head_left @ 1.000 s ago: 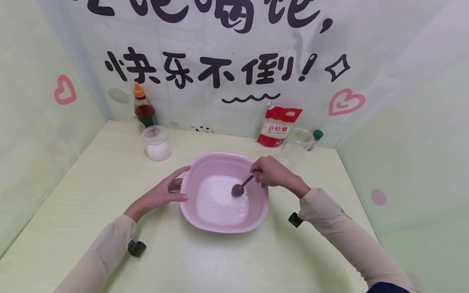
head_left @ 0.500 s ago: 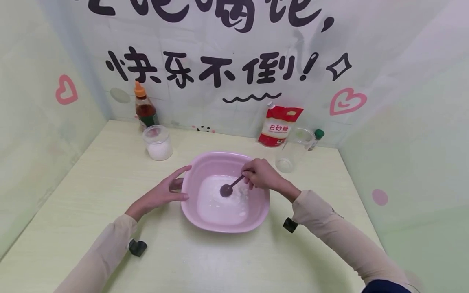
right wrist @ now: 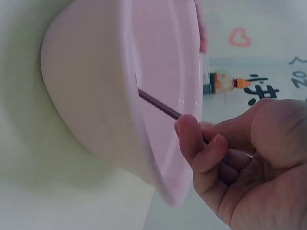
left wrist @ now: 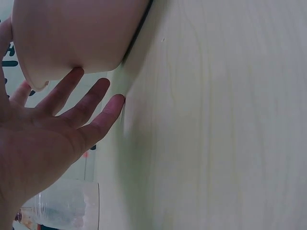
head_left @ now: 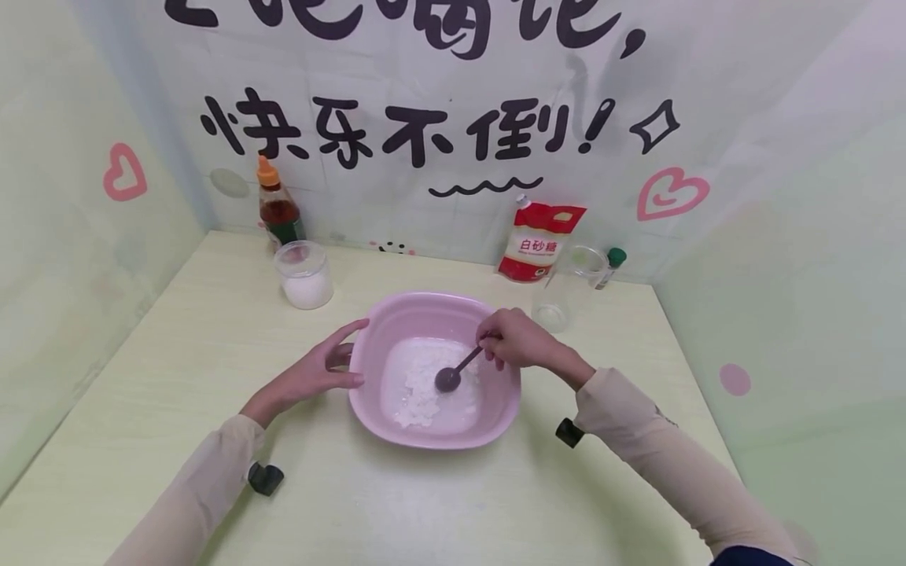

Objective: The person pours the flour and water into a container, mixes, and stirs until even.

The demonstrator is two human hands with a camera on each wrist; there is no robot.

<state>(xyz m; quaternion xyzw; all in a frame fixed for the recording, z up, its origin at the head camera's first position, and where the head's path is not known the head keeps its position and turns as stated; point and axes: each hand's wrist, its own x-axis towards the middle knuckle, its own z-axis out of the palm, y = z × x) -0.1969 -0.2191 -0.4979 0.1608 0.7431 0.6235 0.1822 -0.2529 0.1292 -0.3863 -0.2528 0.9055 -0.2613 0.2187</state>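
A pink basin [head_left: 502,401] stands on the table with a white liquid and pale clumps [head_left: 418,397] in its bottom. My right hand [head_left: 522,339] pinches the handle of a dark brown spoon [head_left: 448,380], whose bowl is at the white stuff. In the right wrist view the thumb and curled fingers close round the spoon's handle [right wrist: 158,104] above the rim. On the basin's left side, my left hand [head_left: 314,371] touches the rim and outer wall with spread fingers. The left wrist view shows its fingers [left wrist: 91,103] nearly straight, one fingertip against the wall.
Behind the basin at left stand a clear jar [head_left: 304,275] of white powder and an orange-capped sauce bottle [head_left: 279,206]. At right back are a red sugar pouch [head_left: 538,244], a clear upright container [head_left: 559,295] and a small green-capped bottle [head_left: 614,263].
The spoon has swept left through the basin, then back right and toward me. Pale clumps now show on the left of the liquid. My left hand and the basin have stayed put.
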